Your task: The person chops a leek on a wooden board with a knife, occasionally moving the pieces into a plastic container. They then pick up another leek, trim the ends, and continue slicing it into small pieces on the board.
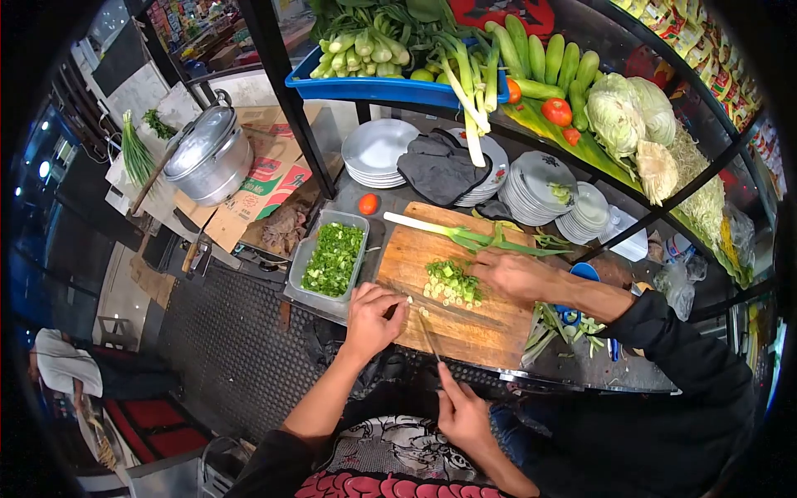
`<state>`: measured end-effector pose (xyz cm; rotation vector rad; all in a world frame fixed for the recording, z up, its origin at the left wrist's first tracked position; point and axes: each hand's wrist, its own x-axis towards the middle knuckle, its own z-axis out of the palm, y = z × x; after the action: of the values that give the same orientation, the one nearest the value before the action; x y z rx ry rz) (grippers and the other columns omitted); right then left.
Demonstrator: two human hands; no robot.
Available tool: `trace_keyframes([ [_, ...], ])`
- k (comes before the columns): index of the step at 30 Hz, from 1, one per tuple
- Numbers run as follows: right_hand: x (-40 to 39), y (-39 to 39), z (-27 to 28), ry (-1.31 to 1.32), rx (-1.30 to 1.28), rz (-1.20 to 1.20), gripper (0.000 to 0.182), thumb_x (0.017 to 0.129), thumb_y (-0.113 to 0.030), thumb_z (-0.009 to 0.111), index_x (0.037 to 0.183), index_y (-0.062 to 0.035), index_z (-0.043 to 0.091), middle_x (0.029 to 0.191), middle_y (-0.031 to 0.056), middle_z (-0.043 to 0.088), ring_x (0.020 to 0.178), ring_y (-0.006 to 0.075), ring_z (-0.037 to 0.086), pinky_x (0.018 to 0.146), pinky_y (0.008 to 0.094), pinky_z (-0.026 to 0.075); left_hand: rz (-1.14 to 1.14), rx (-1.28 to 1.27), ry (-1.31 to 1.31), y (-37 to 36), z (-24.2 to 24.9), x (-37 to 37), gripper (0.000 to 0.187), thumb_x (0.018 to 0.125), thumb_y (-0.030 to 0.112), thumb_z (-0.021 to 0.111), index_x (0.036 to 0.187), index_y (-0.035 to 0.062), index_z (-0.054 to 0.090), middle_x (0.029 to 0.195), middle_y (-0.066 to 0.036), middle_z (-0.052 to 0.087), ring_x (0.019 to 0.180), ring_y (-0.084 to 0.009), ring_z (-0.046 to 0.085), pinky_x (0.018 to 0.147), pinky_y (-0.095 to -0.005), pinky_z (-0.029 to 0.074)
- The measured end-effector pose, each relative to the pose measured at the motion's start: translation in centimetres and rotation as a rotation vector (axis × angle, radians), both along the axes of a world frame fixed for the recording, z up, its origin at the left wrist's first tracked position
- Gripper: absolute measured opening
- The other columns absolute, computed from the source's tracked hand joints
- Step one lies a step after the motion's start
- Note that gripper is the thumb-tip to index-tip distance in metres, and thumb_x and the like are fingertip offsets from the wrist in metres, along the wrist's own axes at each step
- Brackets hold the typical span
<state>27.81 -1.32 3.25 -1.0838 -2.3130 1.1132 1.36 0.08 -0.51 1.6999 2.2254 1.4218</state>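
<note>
My left hand [375, 319] is closed in a pinch at the left edge of the wooden cutting board [398, 257], a pale spring onion slice at its fingertips. My right hand [463, 415] grips the handle of a knife [430, 336], its blade tip on the board by a few loose slices. Chopped spring onion [452, 284] lies in a heap mid-board. Another person's hand [515, 274], reaching in from the right in a black sleeve, touches that heap. Behind it rests a whole spring onion [452, 231], white end leftward. A plastic container [363, 249] of chopped greens [332, 261] stands left of the board.
A tomato [368, 203] and stacked plates [378, 149] sit behind the board. Above them are a blue vegetable tray [374, 90], cucumbers [535, 58] and cabbages [614, 112]. Trimmings [544, 332] lie right of the board. A metal pot [207, 158] stands at the left.
</note>
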Motion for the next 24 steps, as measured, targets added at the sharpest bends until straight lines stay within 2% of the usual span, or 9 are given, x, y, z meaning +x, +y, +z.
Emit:
trace_keyframes([
  [1, 0.2, 0.0, 1.0, -0.020, -0.093, -0.035, 0.058, 0.100, -0.009, 0.065, 0.157, -0.0131, 0.055, 0.084, 0.0198, 0.065, 0.066, 0.0367, 0.067, 0.065, 0.0435, 0.055, -0.004, 0.006, -0.021, -0.1, -0.1, -0.1, 0.006, 0.082, 0.006, 0.082, 0.088, 0.0050, 0.082, 0.089, -0.006, 0.077, 0.092, -0.0276, 0.066, 0.086, -0.0396, 0.050],
  [4, -0.4, 0.5, 1.2, -0.025, -0.094, -0.043, 0.057, 0.101, -0.009, 0.064, 0.158, -0.0149, 0.054, 0.084, 0.0205, 0.065, 0.068, 0.0376, 0.068, 0.067, 0.0435, 0.054, -0.023, 0.021, -0.060, -0.1, -0.4, -0.2, 0.007, 0.081, 0.005, 0.082, 0.088, 0.0043, 0.082, 0.090, -0.007, 0.078, 0.091, -0.0285, 0.066, 0.087, -0.0397, 0.050],
  [8, -2.2, 1.3, -0.3, -0.035, -0.049, 0.015, 0.064, 0.100, -0.009, 0.063, 0.162, -0.0188, 0.048, 0.085, 0.0223, 0.064, 0.069, 0.0446, 0.068, 0.067, 0.0542, 0.056, -0.034, 0.026, -0.057, -0.2, -0.2, -0.3, 0.007, 0.081, 0.004, 0.082, 0.088, 0.0039, 0.082, 0.090, -0.007, 0.078, 0.091, -0.0289, 0.067, 0.088, -0.0400, 0.051],
  [15, -3.6, 1.7, -1.3, -0.053, 0.009, 0.068, 0.070, 0.099, -0.010, 0.062, 0.166, -0.0207, 0.042, 0.089, 0.0242, 0.065, 0.071, 0.0463, 0.068, 0.068, 0.0553, 0.058, -0.028, 0.015, -0.075, -0.2, -0.5, -0.2, 0.007, 0.080, 0.002, 0.081, 0.086, 0.0038, 0.081, 0.090, -0.007, 0.077, 0.092, -0.0286, 0.067, 0.089, -0.0402, 0.050],
  [21, -4.5, 2.0, -2.1, -0.003, 0.061, 0.078, 0.072, 0.098, -0.010, 0.062, 0.166, -0.0166, 0.038, 0.096, 0.0283, 0.067, 0.071, 0.0475, 0.070, 0.066, 0.0552, 0.060, -0.029, 0.008, -0.041, 0.0, -0.3, -0.3, 0.007, 0.079, 0.003, 0.081, 0.086, 0.0036, 0.080, 0.090, -0.006, 0.077, 0.091, -0.0284, 0.067, 0.088, -0.0399, 0.050],
  [24, -5.7, 2.0, -1.7, -0.110, 0.156, 0.056, 0.067, 0.098, -0.005, 0.062, 0.162, -0.0107, 0.044, 0.096, 0.0247, 0.068, 0.075, 0.0457, 0.071, 0.068, 0.0524, 0.060, -0.018, 0.003, -0.036, 0.1, -0.4, -0.3, 0.006, 0.079, 0.002, 0.080, 0.085, 0.0035, 0.080, 0.090, -0.007, 0.077, 0.091, -0.0285, 0.067, 0.088, -0.0399, 0.050],
])
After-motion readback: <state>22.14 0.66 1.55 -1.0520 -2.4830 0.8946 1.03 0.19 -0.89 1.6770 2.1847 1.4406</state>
